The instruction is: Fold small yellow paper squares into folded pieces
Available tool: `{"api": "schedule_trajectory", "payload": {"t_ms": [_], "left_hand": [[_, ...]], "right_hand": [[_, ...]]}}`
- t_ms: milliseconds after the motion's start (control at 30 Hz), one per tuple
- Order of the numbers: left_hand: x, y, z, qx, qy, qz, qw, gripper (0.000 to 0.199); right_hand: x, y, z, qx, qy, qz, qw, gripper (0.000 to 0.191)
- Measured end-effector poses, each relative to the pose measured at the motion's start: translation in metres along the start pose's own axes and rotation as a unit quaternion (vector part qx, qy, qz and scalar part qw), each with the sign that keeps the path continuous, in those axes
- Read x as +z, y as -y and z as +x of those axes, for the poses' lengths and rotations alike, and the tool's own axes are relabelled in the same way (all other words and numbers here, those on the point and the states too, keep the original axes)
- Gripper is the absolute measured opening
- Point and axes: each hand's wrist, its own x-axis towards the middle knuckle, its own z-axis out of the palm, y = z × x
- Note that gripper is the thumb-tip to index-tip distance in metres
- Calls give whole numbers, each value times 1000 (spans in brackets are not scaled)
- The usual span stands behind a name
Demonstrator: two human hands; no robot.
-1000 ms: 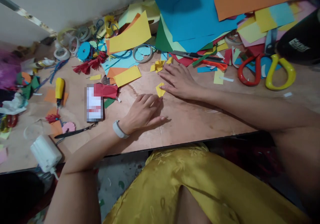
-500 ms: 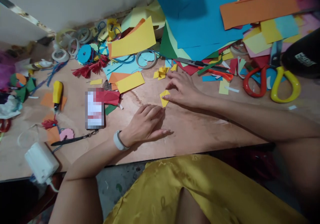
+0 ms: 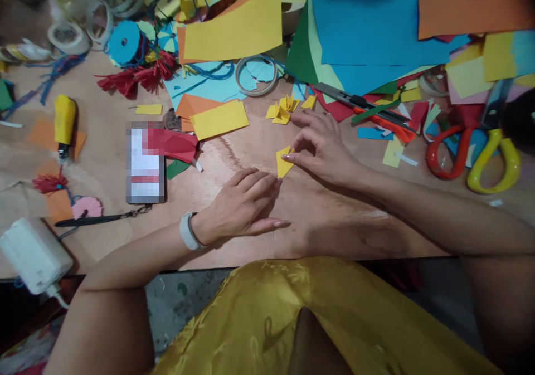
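Note:
A small folded piece of yellow paper (image 3: 284,164) lies on the wooden table, its shape close to a kite. My right hand (image 3: 324,149) pinches its right edge between thumb and forefinger. My left hand (image 3: 242,202) rests on the table at the paper's lower left, thumb stretched out to the right and fingertips at the paper's bottom corner. Its fingers lie loosely flat with nothing seen in them. Just beyond my right fingertips sit several small folded yellow paper pieces (image 3: 282,110).
A phone (image 3: 145,166) with a strap and a yellow-handled tool (image 3: 64,121) lie left. Large scissors (image 3: 472,157) and an orange box cutter (image 3: 370,110) are on the right. Behind are blue sheets (image 3: 376,35), yellow strips (image 3: 234,21) and a tape roll (image 3: 256,76). A white adapter (image 3: 37,255) sits front left.
The camera view has shifted down and closer to the table. Both hands keep nearly the same pose, with the right thumb and forefinger still pinching the yellow paper.

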Motion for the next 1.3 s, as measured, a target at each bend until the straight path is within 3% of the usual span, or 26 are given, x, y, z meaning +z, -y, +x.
{"api": "schedule_trajectory", "payload": {"t_ms": [133, 267, 333, 400, 433, 467, 533, 567, 667, 767, 933, 1133, 1300], "left_hand": [[-6, 1, -1, 13, -8, -18, 1000, 66], [-14, 7, -1, 34, -52, -58, 996, 47], [-15, 11, -1, -22, -87, -70, 993, 39], [-13, 14, 0, -110, -122, -61, 985, 47], [-11, 16, 0, -140, -136, -50, 979, 53], [-8, 17, -1, -149, -140, -39, 978, 56], [-2, 20, -3, -106, -129, -35, 985, 39], [1, 22, -4, -75, -97, -42, 992, 31], [5, 26, -8, -24, -72, -38, 996, 23], [3, 30, -8, -18, -79, -10, 997, 23], [2, 29, -4, -4, -68, 12, 998, 25], [3, 20, -6, 20, -53, -25, 998, 32], [2, 17, -6, 26, -27, -9, 999, 33]], "right_hand": [[0, 2, 2, 6, -22, 28, 999, 29], [-4, 7, 0, 2, -77, 71, 995, 23], [-6, 10, -6, -52, -121, 50, 990, 15], [-8, 10, -14, -163, -144, 4, 976, 5], [-8, 10, -18, -222, -128, -14, 966, 7], [-7, 9, -22, -272, -99, -28, 957, 12], [-5, 7, -28, -331, -35, -40, 942, 22], [-4, 5, -29, -341, -14, -39, 939, 25], [-2, 4, -28, -309, 1, -24, 951, 28], [-2, 4, -22, -282, 15, -33, 959, 25], [-3, 4, -17, -324, 16, -83, 942, 22], [-9, 3, -17, -328, 50, -68, 941, 19], [-10, 4, -16, -358, 34, -67, 931, 16]]}}
